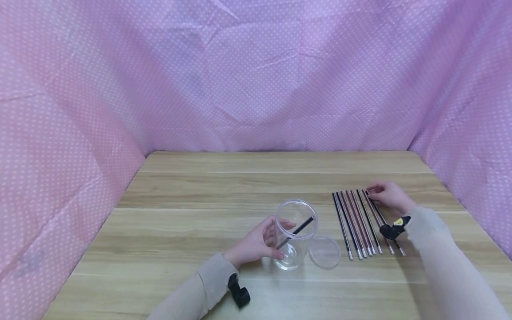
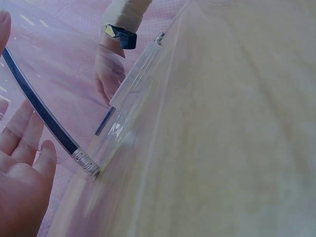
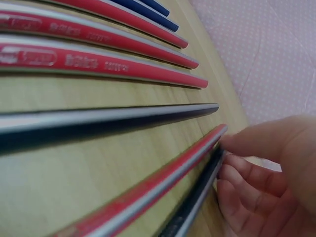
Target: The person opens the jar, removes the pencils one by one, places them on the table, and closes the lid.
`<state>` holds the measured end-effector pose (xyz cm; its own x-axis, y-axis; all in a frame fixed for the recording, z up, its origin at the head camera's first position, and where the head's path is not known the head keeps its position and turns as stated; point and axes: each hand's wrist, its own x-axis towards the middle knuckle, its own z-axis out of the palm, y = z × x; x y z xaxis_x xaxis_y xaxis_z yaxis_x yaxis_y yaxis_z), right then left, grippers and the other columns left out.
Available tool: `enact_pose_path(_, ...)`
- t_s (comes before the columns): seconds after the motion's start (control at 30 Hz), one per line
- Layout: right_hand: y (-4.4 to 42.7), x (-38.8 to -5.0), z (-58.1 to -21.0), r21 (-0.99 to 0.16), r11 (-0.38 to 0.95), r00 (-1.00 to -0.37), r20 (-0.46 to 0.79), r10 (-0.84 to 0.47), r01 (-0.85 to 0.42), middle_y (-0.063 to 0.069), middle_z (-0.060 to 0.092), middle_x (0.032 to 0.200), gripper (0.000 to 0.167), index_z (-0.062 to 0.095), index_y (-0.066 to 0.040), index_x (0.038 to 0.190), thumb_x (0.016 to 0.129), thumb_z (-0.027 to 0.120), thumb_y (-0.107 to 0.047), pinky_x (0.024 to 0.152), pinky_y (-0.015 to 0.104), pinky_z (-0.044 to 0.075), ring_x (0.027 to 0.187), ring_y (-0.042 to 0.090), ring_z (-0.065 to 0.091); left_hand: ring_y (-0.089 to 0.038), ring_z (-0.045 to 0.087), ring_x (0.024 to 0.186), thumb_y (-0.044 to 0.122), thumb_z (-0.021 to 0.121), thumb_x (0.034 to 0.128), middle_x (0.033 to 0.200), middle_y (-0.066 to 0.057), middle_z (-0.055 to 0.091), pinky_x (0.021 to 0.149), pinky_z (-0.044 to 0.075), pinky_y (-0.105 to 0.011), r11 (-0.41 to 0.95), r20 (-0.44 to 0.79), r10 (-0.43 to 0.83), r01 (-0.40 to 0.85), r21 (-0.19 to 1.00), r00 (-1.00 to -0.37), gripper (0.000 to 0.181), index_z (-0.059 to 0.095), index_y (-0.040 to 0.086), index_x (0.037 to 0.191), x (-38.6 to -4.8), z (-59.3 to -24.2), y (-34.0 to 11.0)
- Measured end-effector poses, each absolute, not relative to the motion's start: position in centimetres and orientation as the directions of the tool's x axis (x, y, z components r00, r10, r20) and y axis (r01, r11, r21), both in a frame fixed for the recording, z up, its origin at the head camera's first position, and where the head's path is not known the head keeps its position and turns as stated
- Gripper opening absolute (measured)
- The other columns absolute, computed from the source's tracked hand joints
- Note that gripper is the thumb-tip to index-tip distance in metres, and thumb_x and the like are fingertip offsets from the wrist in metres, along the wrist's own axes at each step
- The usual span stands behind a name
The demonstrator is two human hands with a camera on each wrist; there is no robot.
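Note:
My left hand [image 1: 256, 242] holds a clear plastic jar [image 1: 307, 238], thumb on the near side and fingers round the back. A single dark pencil [image 1: 302, 226] leans inside the open-topped jar; in the left wrist view its eraser end [image 2: 86, 163] rests low in it. At the right, my right hand [image 1: 390, 195] is over the far end of a row of pencils [image 1: 354, 222]. The right wrist view shows thumb and fingers pinching the tip of a black pencil [image 3: 197, 192], close beside a red pencil [image 3: 163, 182].
A round clear lid [image 1: 325, 252] lies on the wooden table [image 1: 192, 222], between the jar and the pencils. Several red and dark pencils lie side by side, eraser ends toward me. Pink dotted cloth [image 1: 256, 89] hangs behind the table and along its sides.

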<state>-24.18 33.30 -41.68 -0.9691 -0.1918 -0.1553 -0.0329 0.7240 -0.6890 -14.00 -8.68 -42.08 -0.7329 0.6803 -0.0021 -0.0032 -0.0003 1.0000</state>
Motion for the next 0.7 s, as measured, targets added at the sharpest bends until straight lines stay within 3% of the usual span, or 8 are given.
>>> enact_pose_path(0.2, 33.26, -24.36, -41.63, -0.658, 0.751, -0.969, -0.151, -0.193, -0.047, 0.029, 0.063, 0.097, 0.037, 0.049, 0.019, 0.117, 0.087, 0.058, 0.0, 0.063, 0.019, 0.054, 0.076, 0.011, 0.059, -0.023, 0.039, 0.136, -0.009, 0.073, 0.0689, 0.145, -0.011, 0.044, 0.113, 0.032, -0.03, -0.024, 0.015, 0.683, -0.003, 1.0, -0.73, 0.078, 0.037, 0.002, 0.137, -13.78, -42.03, -8.65)
enact_pose_path(0.5, 33.16, -24.48, -41.67, -0.66, 0.75, -0.974, -0.147, -0.172, -0.033, 0.033, 0.061, 0.1, 0.035, 0.047, 0.021, 0.117, 0.089, 0.054, 0.0, 0.062, 0.019, 0.054, 0.076, 0.009, 0.059, -0.019, 0.041, 0.135, -0.007, 0.074, 0.0697, 0.144, -0.005, 0.046, 0.114, 0.031, -0.029, 0.012, 0.005, 0.676, 0.018, 1.0, -0.737, 0.073, 0.041, 0.007, 0.134, -13.62, -42.11, -8.46)
enact_pose_path(0.7, 33.19, -24.4, -41.71, -0.651, 0.758, -0.979, -0.121, -0.167, -0.049, 0.037, 0.059, 0.103, 0.034, 0.048, 0.021, 0.115, 0.089, 0.055, 0.0, 0.061, 0.02, 0.054, 0.078, 0.017, 0.062, -0.021, 0.039, 0.136, -0.008, 0.073, 0.0695, 0.145, -0.009, 0.045, 0.114, 0.031, -0.03, -0.022, 0.023, 0.679, 0.01, 1.0, -0.734, 0.076, 0.038, 0.003, 0.136, -13.63, -42.36, -8.33)
